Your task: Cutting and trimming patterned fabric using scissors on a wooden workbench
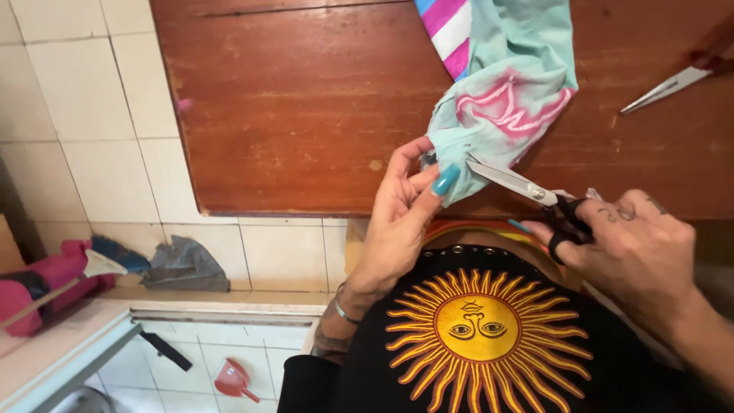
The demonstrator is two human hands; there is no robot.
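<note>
Two hands at work here, and two cutting tools in sight. The left hand (401,206) is closed in a pinch, thumb and fingers gripping the near edge of the one garment on show, a teal cloth (508,99) with a pink design and pink, white and blue stripes at its far end. The cloth drapes over the near edge of the reddish-brown wooden tabletop (306,115), right of centre. The right hand (634,245) has its fingers curled through the black handles of the scissors (527,187), blades parted a little, tips touching the cloth just beside the left thumb. A second pair of blades (669,88) lies on the tabletop at far right (only partly in view, handles cut off).

One sun emblem (478,329), round, yellow and orange with rays, sits on the black shirt near the bottom centre. Down on the pale tiled floor (69,138) at left: one grey rag (183,268), one pink bundle (42,287), and one small red dustpan (233,380) lower down.
</note>
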